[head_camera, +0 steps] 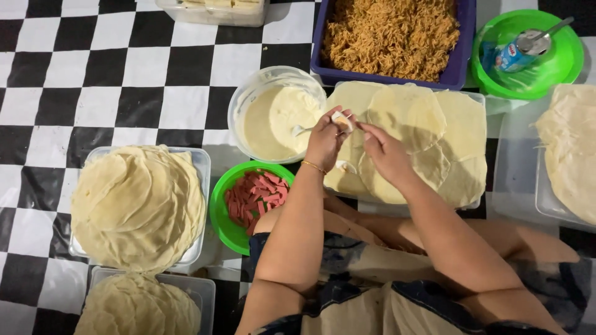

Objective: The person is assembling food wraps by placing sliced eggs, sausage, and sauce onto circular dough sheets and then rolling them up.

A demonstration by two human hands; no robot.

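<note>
We sit on a black-and-white checkered floor point(124, 74) with our knees drawn in, and both hands meet above the tray of round wrappers point(434, 142) in front of us. Our left hand point(324, 144) is closed around a small rolled wrapper piece point(342, 119), pinching it between thumb and fingertips. Our right hand point(386, 155) comes in just beside it, its fingers nearly closed and touching the same piece at its right end; we cannot tell how firmly it grips. The piece is held in the air over the near left part of the tray.

Just left of our hands stands a clear round bowl of pale batter point(273, 115) with a spoon point(302, 129) resting in it. Near our left forearm is a green bowl of red sausage strips point(239, 211). Toward the far side of the floor lies a purple tub of fried noodles point(391, 37), and beside it at the far right corner a green bowl point(559, 68) holding a small can point(515, 56) and a spoon. On the left side, two clear tubs hold stacks of wrappers point(136, 205), one behind the other point(139, 307). Another stack point(571, 161) lies at the right edge.
</note>
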